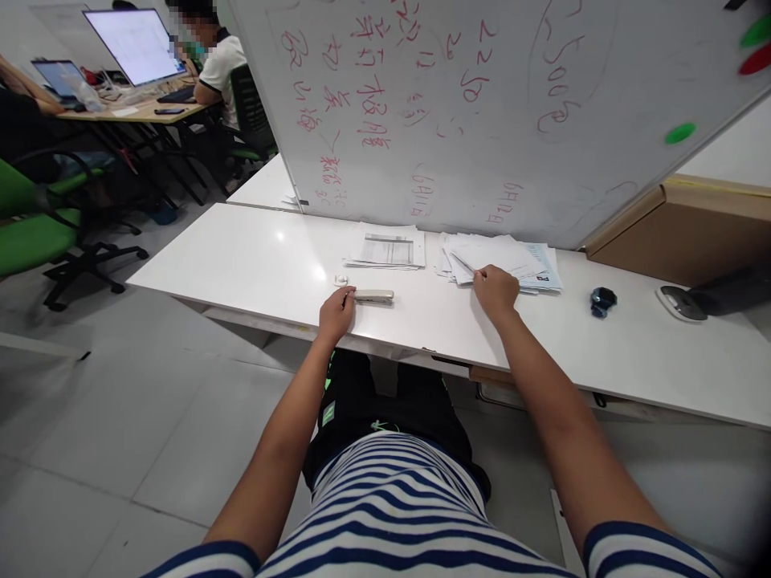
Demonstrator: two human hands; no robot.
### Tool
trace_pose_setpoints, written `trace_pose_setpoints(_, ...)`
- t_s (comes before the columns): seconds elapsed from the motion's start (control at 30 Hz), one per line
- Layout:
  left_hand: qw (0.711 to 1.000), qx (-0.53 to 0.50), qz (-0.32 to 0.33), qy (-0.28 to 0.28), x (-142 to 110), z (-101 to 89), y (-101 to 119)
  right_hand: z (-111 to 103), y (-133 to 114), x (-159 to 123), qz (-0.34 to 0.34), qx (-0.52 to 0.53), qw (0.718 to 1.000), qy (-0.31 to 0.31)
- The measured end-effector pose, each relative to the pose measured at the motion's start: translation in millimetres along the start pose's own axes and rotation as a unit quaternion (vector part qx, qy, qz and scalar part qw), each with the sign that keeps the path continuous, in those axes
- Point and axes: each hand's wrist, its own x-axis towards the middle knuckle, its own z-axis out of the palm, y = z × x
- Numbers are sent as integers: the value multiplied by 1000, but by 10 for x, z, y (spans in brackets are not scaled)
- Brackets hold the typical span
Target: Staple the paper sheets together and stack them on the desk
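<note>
My left hand (337, 315) is closed at the left end of a pale stapler (377, 297), which lies lengthwise on the white desk (253, 257). A small white roll-like item (340, 280) sits just beyond those fingers. Farther right, my right hand (497, 292) pinches the near edge of a sheet of paper (497, 253) on a loose pile, with the sheet's left edge slightly raised. Its fingertips are partly hidden by the hand itself. Between the hands and toward the back lies a neater stack of printed sheets (391, 247).
A whiteboard (385, 104) with red writing stands along the desk's back edge. To the right are a dark watch (603, 301), a cardboard box (656, 221) and a dark device with a grey base (680, 303). A green chair (42, 233) and seated people (226, 68) are at the left.
</note>
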Motion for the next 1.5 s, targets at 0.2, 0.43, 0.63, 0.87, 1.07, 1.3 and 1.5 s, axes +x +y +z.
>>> trace_pose_setpoints(0.2, 1000, -9, 1, 0, -8, -3, 6, 46, -71, -92, -66, -18, 997, 44)
trace_pose_setpoints(0.43, 1000, -18, -4, 4, -3, 0, 7, 79, -106, -74, -100, -24, 992, 75)
trace_pose_setpoints(0.63, 999, -31, -9, 24, -14, -20, 24, -205, -315, -650, -177, -8, 980, 92)
trace_pose_setpoints(0.87, 995, -73, -34, 66, -20, -24, 60, -315, -673, -1525, -150, 56, 987, -23)
trace_pose_setpoints(1.07, 995, -59, -23, 74, -30, -21, 69, -335, -778, -1796, -107, 198, 974, -28)
trace_pose_setpoints(1.3, 996, -47, -21, 75, -34, -32, 90, -331, -365, -1895, -116, 68, 988, -72)
trace_pose_setpoints(1.5, 994, -57, 0, 94, -67, -41, 112, -351, -519, -2144, -133, 92, 986, -52)
